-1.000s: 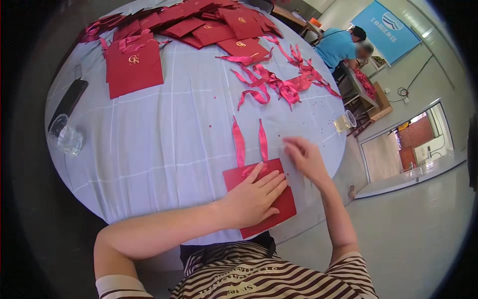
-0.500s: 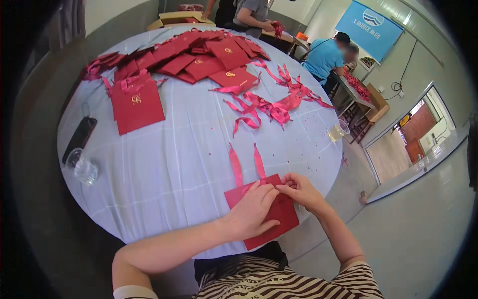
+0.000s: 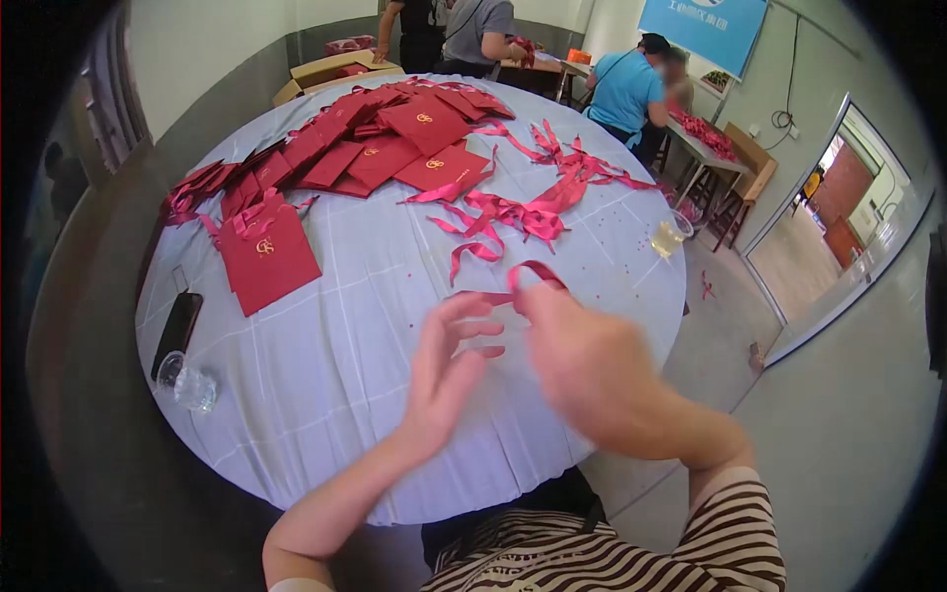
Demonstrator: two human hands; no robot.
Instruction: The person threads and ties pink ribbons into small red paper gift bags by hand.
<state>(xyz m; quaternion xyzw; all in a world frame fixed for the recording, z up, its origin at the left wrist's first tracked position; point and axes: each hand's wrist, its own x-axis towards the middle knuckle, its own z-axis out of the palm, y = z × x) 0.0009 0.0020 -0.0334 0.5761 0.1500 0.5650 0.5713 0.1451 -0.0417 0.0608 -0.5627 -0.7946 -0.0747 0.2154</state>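
Note:
My right hand (image 3: 592, 365), blurred by motion, is closed on a pink-red ribbon (image 3: 538, 268) above the near half of the table. The ribbon loops over its fingers, and a strand runs left toward my left hand (image 3: 449, 360). That hand is held up with curved, spread fingers, its index finger close to the strand; whether they touch is unclear. Farther off lie loose pink ribbons (image 3: 543, 212) and a heap of red gift bags (image 3: 380, 148) with gold print. Two overlapping red bags (image 3: 271, 259) lie on the left side.
The round table (image 3: 345, 395) has a pale cloth. A phone (image 3: 179, 331) and a clear cup (image 3: 187, 383) are at its left edge, another cup (image 3: 670, 235) at its right. Co-workers stand beyond, one in a blue shirt (image 3: 623, 94). An open carton (image 3: 330, 74) is behind.
Both hands have lifted and moved farther over the table. My left hand's fingers have spread. The red bag formerly under the hands is out of sight. The camera view has shifted.

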